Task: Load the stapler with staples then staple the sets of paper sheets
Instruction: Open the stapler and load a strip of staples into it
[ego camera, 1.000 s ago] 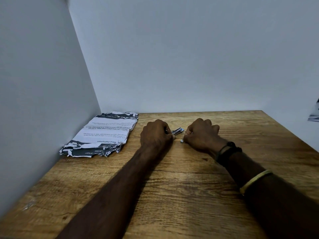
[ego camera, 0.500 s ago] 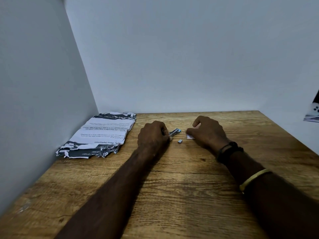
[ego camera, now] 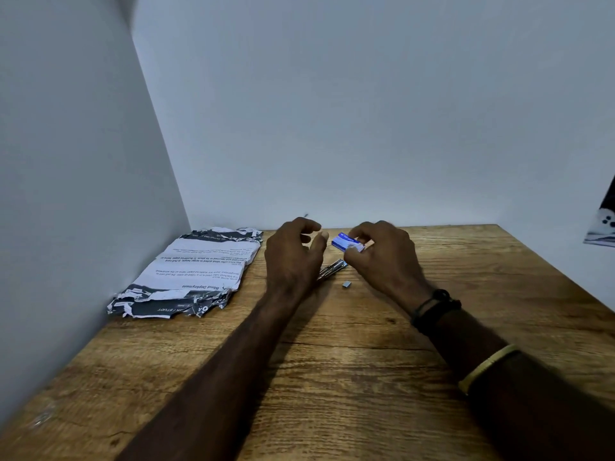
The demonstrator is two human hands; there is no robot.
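A small metal stapler (ego camera: 332, 269) lies on the wooden table (ego camera: 332, 377), partly hidden under my left hand (ego camera: 293, 257). That hand hovers over it with fingers loosely spread, holding nothing. My right hand (ego camera: 382, 257) pinches a small blue and white staple box (ego camera: 346, 242) just above the table. A short strip of staples (ego camera: 346, 285) lies loose on the wood in front of the stapler. Torn printed paper sheets (ego camera: 193, 271) lie stacked at the left by the wall.
White walls close in the table at the left and back. At the right edge of the view a dark and white object (ego camera: 604, 224) shows partly. Bare wood stretches in front of my hands.
My left hand has let go of the stapler and lifted with fingers spread. My right hand has picked up the staple box from the table and raised it.
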